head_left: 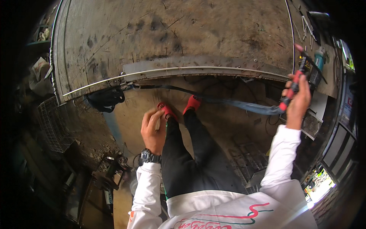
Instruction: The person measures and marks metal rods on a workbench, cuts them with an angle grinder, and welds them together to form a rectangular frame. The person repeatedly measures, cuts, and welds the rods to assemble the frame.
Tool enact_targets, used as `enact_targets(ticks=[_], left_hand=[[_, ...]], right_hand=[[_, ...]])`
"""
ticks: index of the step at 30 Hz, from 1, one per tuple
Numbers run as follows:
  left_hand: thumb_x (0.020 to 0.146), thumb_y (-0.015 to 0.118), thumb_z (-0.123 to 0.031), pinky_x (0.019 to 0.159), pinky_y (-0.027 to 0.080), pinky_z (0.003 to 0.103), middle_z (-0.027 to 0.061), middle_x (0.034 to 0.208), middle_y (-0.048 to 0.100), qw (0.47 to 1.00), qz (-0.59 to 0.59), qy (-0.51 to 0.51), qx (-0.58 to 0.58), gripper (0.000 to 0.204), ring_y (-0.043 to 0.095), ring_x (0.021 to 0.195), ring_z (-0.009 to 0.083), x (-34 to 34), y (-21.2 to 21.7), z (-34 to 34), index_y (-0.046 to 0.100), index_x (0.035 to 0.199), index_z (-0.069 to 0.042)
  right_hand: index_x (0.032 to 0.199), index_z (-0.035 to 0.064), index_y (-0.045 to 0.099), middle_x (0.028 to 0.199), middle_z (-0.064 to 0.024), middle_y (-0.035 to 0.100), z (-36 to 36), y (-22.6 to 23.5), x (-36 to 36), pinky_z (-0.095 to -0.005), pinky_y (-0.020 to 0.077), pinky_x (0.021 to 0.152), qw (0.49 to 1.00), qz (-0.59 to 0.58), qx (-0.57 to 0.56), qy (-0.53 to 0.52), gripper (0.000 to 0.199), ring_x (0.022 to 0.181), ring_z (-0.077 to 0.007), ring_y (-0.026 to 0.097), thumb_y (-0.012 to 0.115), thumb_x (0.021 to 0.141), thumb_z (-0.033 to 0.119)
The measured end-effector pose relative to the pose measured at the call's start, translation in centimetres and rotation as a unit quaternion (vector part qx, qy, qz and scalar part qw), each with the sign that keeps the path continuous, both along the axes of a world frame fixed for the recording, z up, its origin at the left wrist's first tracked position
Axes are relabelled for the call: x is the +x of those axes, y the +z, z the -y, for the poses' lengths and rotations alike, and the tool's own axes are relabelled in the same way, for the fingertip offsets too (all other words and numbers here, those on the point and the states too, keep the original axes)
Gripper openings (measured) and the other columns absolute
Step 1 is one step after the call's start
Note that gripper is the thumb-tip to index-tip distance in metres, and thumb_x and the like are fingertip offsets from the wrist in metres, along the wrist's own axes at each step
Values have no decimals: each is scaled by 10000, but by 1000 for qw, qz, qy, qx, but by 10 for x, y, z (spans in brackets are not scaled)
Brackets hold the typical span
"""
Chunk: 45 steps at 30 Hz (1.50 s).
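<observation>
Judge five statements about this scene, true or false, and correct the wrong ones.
1. The right hand grips a red-and-black tool. True.
2. The watch is on the right wrist. False: it is on the left wrist.
3. A cable runs from the tool. True.
4. The left hand rests on the tabletop. False: it is apart from the tabletop.
5. The shoes are white. False: they are red.
</observation>
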<state>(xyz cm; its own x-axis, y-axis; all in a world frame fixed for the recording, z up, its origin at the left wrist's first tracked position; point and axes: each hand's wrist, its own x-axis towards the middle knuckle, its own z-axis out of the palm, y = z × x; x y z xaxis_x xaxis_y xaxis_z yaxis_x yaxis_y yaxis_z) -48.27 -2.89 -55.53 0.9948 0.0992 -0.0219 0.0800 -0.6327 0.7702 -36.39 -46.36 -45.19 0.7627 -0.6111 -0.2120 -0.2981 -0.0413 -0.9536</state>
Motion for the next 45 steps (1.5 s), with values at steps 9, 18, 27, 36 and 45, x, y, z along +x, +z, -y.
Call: enact_targets(ticks=[9,18,27,36,45], left_hand=[[971,760,-72,708,491,299,67,783,605,991,-76,104,-22,196,562,756,138,16,23,-10,604,894,19],[1066,667,-179,714,503,281,35,796,619,987,-109,63,-102,260,576,764,111,27,34,23,600,903,13],[1057,682,-191,708,518,278,48,799,672,978,-178,27,-106,252,615,737,111,-1,31,42,633,908,7],[1048,698,-203,740,525,271,54,817,712,971,-201,-43,-123,251,657,772,105,16,45,93,669,947,25],[1087,639,-256,983,567,337,132,1198,745,814,-396,-59,-422,410,724,1065,209,46,134,183,647,1346,61]], right_hand=[[1212,-18,716,1052,-114,732,222,-23,86,-366,620,778,987,-65,-132,71,428,931,-216,728,653,1046,372],[1101,-31,731,926,-57,747,226,-28,111,-291,563,728,958,-119,-237,113,398,831,-124,698,719,1026,359],[1471,-33,528,1500,-219,545,267,-38,82,-385,461,1136,873,-62,-400,272,723,1387,-335,562,741,789,75],[1314,-6,605,1330,-251,638,261,37,121,-497,552,1010,713,-361,-567,199,779,1180,-437,671,878,637,266],[1224,10,477,1138,-284,672,90,122,-7,-526,545,883,908,-174,-251,287,855,1037,-464,686,979,623,353]])
